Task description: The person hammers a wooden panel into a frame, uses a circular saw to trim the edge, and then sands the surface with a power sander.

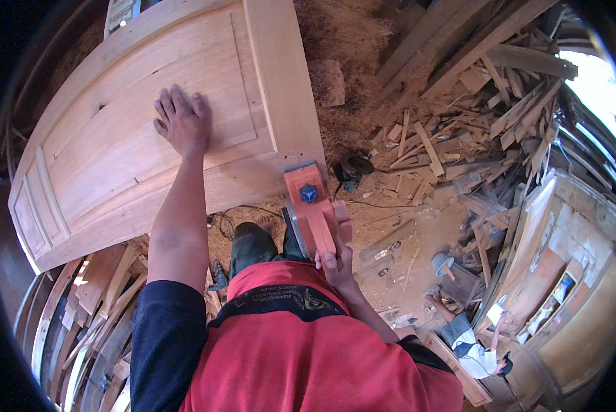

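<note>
A large pale wooden door [273, 75] with framed panels lies in front of me, reaching from the upper middle to the far left. My left hand [183, 122] rests on its wide panel, fingers apart and holding nothing. At the door's near right corner is an orange-red belt sander [316, 223] with a blue knob. Its front end overlaps the door's edge, while the rear sticks out toward my body. My right hand [338, 266] is closed around its rear handle. The sander's underside is hidden, so I cannot tell how much of it touches the wood.
Wood shavings [342, 34] cover the floor beyond the door. A dark power tool [354, 167] lies right of the sander. Offcuts [431, 147] are heaped at the right, and boards [109, 295] stand at the lower left. Another person [476, 350] is at the lower right.
</note>
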The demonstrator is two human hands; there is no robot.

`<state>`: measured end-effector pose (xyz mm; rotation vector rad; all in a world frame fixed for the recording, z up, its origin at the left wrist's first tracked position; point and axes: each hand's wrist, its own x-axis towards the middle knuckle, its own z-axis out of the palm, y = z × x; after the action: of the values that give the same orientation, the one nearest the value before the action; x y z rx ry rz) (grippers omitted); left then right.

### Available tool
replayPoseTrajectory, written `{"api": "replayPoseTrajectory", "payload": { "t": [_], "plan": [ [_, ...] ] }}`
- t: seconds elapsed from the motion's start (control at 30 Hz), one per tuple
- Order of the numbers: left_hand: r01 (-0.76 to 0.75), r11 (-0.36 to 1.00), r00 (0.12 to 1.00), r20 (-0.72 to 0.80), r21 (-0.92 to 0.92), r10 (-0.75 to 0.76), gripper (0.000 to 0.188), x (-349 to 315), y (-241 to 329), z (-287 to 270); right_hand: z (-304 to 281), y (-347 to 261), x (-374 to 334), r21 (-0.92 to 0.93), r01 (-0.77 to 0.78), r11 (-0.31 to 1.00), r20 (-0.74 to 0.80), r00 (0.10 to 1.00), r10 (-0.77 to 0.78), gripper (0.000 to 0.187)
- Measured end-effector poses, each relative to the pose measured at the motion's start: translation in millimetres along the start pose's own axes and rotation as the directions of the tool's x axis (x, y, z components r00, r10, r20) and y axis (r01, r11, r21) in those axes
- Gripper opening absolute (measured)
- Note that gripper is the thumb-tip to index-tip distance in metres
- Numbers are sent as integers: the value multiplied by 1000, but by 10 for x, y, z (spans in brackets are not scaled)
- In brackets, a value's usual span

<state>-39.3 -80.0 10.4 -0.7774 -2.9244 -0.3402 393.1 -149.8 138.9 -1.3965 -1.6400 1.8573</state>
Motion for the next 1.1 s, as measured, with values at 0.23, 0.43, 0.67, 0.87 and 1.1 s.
{"api": "replayPoseTrajectory", "payload": {
  "t": [0.23,0.43,0.67,0.87,1.1],
  "plan": [
    [6,999,1000,1,50,-6,65,16,25,-46,286,-626,1006,111,19,994,19,1000,-21,51],
    [18,998,998,65,53,-22,68,65,47,-99,563,-1256,2053,111,166,980,-2,986,-166,41],
    [30,999,997,68,21,-32,67,107,54,-141,879,-1769,3275,101,187,977,19,982,-189,42],
    [48,999,996,76,14,-49,66,130,77,-176,1093,-2271,4313,37,285,958,5,958,-286,53],
    [65,998,991,119,-5,-64,66,155,66,-196,1333,-2717,5327,76,291,954,-12,957,-291,52]
  ]
}}
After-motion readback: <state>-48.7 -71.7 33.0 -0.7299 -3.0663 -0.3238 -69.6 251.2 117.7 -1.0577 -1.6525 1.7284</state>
